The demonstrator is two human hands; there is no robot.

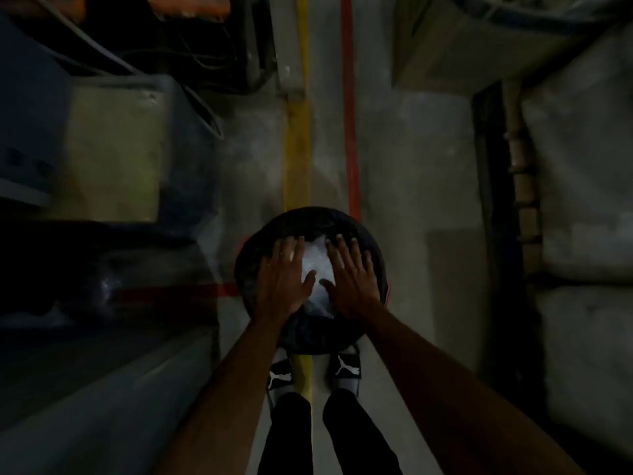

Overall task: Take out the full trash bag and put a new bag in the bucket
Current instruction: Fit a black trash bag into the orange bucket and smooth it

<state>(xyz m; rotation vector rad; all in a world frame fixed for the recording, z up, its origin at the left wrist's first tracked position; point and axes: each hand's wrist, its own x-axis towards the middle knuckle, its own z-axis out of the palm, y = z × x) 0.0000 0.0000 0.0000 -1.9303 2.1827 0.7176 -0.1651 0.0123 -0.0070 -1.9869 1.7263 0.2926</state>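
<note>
A round bucket [310, 217] lined with a black trash bag [301, 332] stands on the floor just ahead of my feet. Pale crumpled plastic waste [317, 265] shows in its middle. My left hand [282, 281] lies flat over the left part of the opening, fingers straight and pointing away from me. My right hand [349, 279] lies flat over the right part in the same way. Both thumbs point inward over the pale waste. Whether the palms press the contents or hover just above them is unclear in the dim light.
A yellow stripe [297, 149] and a red stripe [350, 138] run along the concrete floor ahead. A grey crate with a yellowish side [113, 152] and dark shelving stand at left. A dark post and pale wall [582, 200] close the right side.
</note>
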